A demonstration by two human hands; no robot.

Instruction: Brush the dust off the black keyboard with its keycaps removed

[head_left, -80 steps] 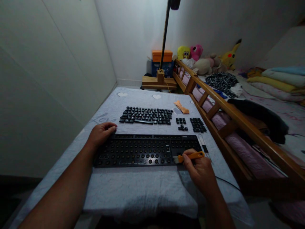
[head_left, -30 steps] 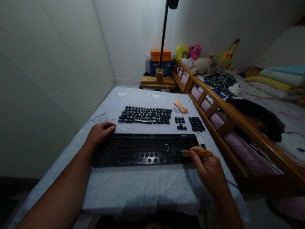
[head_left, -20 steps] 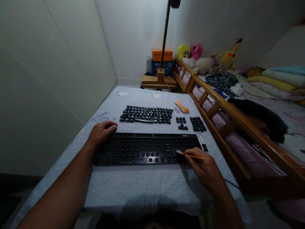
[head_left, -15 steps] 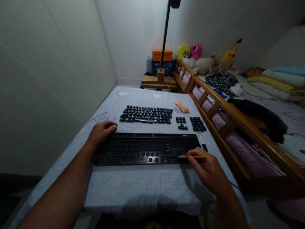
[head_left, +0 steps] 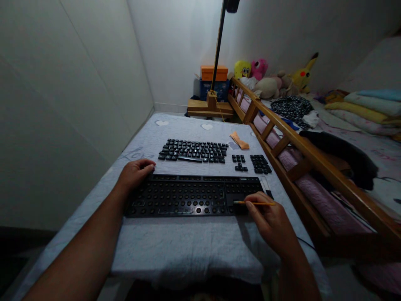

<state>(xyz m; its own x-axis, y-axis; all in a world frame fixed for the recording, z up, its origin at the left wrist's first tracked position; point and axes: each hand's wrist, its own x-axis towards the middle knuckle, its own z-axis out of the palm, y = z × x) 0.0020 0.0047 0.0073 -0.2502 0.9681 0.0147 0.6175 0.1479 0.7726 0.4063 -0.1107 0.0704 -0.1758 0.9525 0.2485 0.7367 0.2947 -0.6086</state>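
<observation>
A black keyboard base (head_left: 188, 195) with its keycaps taken off lies across the near part of a cloth-covered table (head_left: 175, 242). My left hand (head_left: 135, 172) rests closed on its far left corner. My right hand (head_left: 269, 221) pinches a thin orange-handled brush (head_left: 254, 203), held edge-on, with its tip on the right section of the base. The removed black keycaps (head_left: 193, 151) are laid out in keyboard order behind the base, with smaller groups (head_left: 260, 164) to their right.
A folded orange cloth (head_left: 239, 140) lies at the far right of the table. A small flat tool (head_left: 266, 186) sits by the keyboard's right end. A wooden bed rail (head_left: 300, 159) runs along the table's right side. A lamp pole on a wooden stand (head_left: 210, 106) rises behind.
My right hand has shifted the brush in short strokes over the right section of the keyboard base and turned it edge-on. My left hand has stayed on the far left corner.
</observation>
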